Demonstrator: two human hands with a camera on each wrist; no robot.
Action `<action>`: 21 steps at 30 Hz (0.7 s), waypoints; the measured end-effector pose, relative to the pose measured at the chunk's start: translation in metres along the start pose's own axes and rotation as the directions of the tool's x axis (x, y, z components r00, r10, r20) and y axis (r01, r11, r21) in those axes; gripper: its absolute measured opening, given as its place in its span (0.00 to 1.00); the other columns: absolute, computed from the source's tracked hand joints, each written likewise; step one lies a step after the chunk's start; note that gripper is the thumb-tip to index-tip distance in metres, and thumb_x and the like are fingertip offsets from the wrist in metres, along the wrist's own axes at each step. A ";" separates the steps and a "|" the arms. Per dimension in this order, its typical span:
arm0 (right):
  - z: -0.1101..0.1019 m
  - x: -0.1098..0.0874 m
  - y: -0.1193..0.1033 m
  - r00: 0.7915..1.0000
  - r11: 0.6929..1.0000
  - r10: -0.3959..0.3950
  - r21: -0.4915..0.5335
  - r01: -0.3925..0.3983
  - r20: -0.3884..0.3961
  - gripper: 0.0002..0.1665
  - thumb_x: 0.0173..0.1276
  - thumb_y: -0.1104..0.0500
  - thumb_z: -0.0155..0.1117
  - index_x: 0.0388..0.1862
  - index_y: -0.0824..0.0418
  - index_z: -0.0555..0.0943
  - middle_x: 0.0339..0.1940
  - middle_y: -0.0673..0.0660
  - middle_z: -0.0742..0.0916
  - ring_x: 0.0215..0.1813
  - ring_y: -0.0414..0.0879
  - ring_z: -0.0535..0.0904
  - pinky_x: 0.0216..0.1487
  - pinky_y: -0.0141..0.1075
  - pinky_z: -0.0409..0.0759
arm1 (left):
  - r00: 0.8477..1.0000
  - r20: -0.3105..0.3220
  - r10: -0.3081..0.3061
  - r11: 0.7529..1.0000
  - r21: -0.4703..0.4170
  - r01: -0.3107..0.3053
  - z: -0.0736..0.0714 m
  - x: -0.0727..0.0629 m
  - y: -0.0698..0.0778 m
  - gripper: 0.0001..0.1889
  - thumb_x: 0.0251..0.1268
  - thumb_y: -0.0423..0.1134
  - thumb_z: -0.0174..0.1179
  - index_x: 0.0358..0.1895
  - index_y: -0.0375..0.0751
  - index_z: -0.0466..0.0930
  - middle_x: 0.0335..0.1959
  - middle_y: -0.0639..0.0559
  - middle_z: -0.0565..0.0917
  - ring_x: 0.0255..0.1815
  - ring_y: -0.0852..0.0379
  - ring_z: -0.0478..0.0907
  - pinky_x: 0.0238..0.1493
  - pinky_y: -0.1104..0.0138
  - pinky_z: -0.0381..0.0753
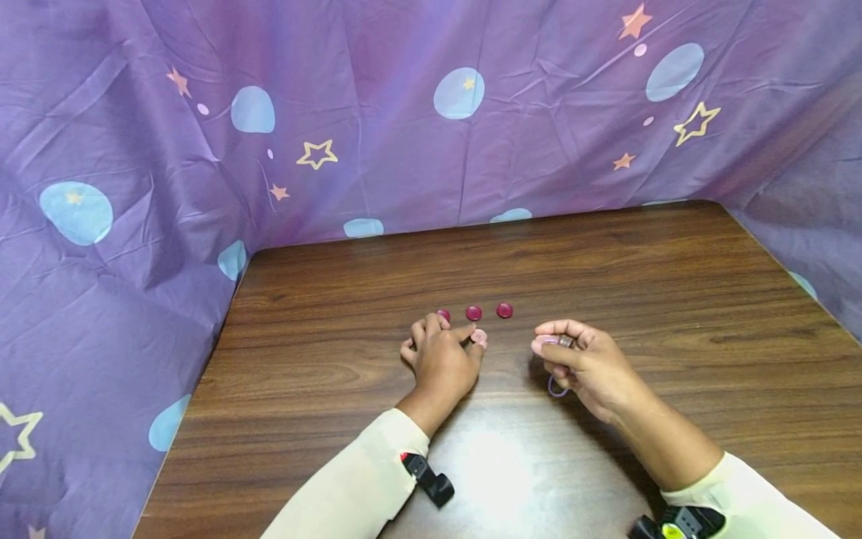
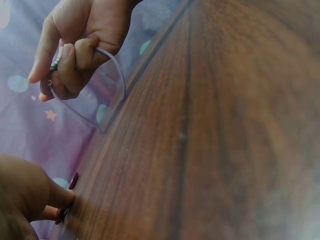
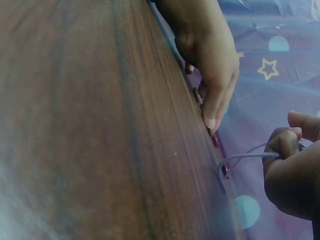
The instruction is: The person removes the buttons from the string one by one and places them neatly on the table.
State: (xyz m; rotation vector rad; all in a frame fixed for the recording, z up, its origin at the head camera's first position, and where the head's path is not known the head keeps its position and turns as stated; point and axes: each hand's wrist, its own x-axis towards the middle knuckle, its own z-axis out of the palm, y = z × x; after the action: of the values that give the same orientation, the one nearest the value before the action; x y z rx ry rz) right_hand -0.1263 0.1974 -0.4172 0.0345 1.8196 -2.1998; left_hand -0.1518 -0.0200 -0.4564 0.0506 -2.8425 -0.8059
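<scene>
My left hand (image 1: 444, 361) is low over the table, its thumb and index finger pinching a pale pink round button (image 1: 479, 336). Close to its other fingers is a dark red button (image 1: 443, 315), partly covered by them. Two more dark red buttons, a middle one (image 1: 474, 313) and a right one (image 1: 504, 310), lie just beyond in a row. To the right, my right hand (image 1: 592, 370) is raised above the table and grips a thin purple cord (image 1: 557, 388). A loop of the cord (image 2: 119, 70) hangs below the curled fingers, as the left wrist view shows.
The brown wood-grain table (image 1: 337, 299) reaches back to a purple curtain (image 1: 390, 90) printed with stars and blue ovals. Cloth also flanks both sides. A bright glare spot lies on the tabletop between the forearms. Each wrist wears a black strap device (image 1: 429, 480).
</scene>
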 end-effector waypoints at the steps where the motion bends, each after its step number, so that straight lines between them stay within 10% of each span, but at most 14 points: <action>1: 0.000 0.000 0.000 1.000 1.000 0.000 0.006 0.000 0.003 0.13 0.76 0.71 0.66 0.47 0.52 0.85 0.33 0.44 0.90 0.25 0.35 0.75 0.22 0.24 0.70 | 1.000 0.000 0.000 1.000 0.002 0.000 0.000 0.000 0.000 0.15 0.67 0.53 0.74 0.56 0.66 0.94 0.60 0.44 0.82 0.69 0.39 0.71 0.64 0.39 0.64; 21: 0.000 -0.001 0.000 1.000 0.999 -0.001 0.033 0.001 0.019 0.14 0.75 0.72 0.65 0.47 0.54 0.85 0.34 0.44 0.90 0.24 0.35 0.74 0.22 0.24 0.69 | 1.000 -0.013 0.016 1.000 -0.002 -0.016 0.001 0.001 0.000 0.14 0.72 0.56 0.70 0.56 0.65 0.94 0.59 0.43 0.82 0.67 0.38 0.71 0.62 0.40 0.65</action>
State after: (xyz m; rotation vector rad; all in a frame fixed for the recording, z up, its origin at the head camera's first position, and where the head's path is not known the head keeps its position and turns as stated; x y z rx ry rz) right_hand -0.1254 0.1977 -0.4172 0.0193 1.7733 -2.2234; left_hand -0.1527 -0.0197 -0.4575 0.0327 -2.8267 -0.8021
